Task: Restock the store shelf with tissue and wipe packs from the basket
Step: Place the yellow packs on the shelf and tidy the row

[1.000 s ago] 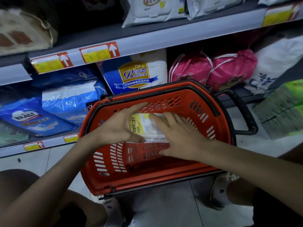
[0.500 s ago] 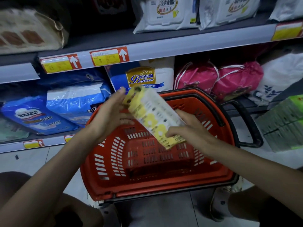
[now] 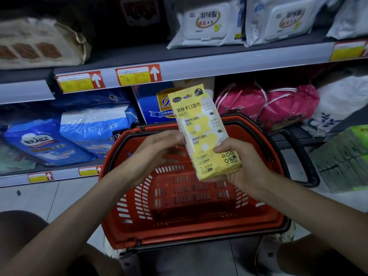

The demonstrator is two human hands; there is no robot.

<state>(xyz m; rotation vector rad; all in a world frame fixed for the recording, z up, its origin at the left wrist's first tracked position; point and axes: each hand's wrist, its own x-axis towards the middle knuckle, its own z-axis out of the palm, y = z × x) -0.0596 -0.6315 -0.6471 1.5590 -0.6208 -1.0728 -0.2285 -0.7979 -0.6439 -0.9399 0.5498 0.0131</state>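
The grey store shelf (image 3: 199,62) spans the view, white wipe packs (image 3: 207,22) lying on its top board. Below it the red basket (image 3: 195,238) sits on the floor. Above the basket a yellow wipe pack (image 3: 201,124) stands nearly upright. The right hand (image 3: 245,166) grips its lower end, thumb across the front. The left hand (image 3: 157,148) is loosely spread, fingertips at the pack's left edge.

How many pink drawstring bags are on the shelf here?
2. The left pink bag sits on the lower shelf beyond the red basket; the right pink bag lies against it. Others may hide behind.
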